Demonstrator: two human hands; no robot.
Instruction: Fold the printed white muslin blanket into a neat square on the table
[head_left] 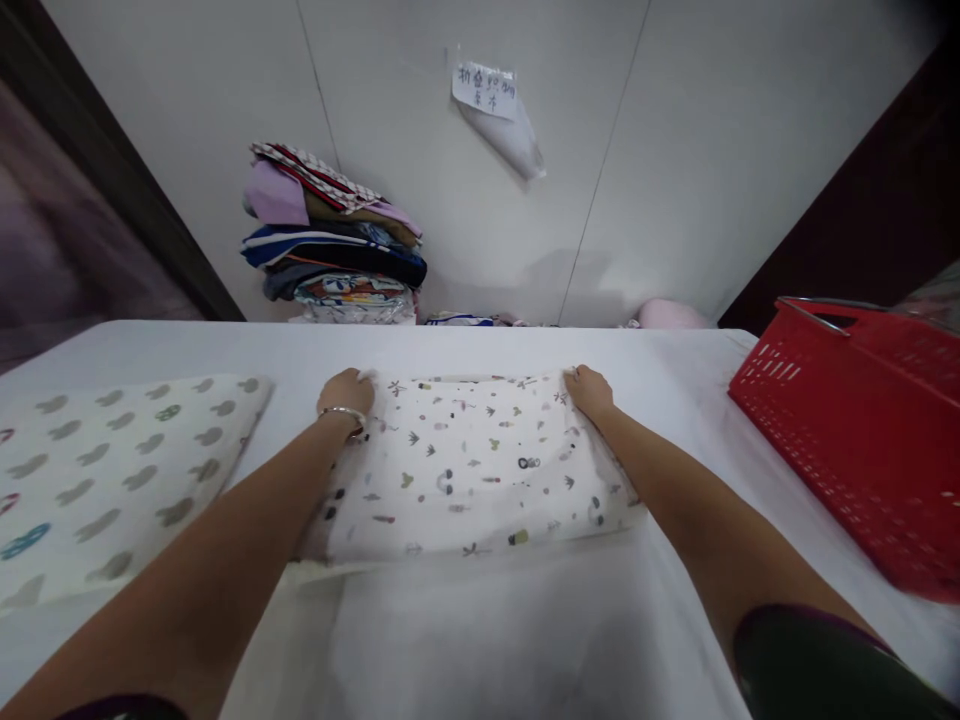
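In the head view, a printed cloth [472, 450] is spread in the middle of the white table [675, 375], between the two forearms, with its far edge drawn out from side to side. That edge is pinched near its left end by the left hand [349, 393] and near its right end by the right hand [591, 392]; the fingertips of both are partly hidden, so the exact grip cannot be told. The step in hand is judged to be the straightening of the cloth by its far corners. For the next move, even tension and a level pull from both hands seem to be called for, as creases are seen along the cloth's sides and could be set in by an uneven tug. Whether the cloth is doubled, or what is joined to the pale area below its near edge, cannot be made out. On the left, a second cloth [150, 460] with grey shapes is laid flat, well apart from a red basket [855, 430] standing at the right.
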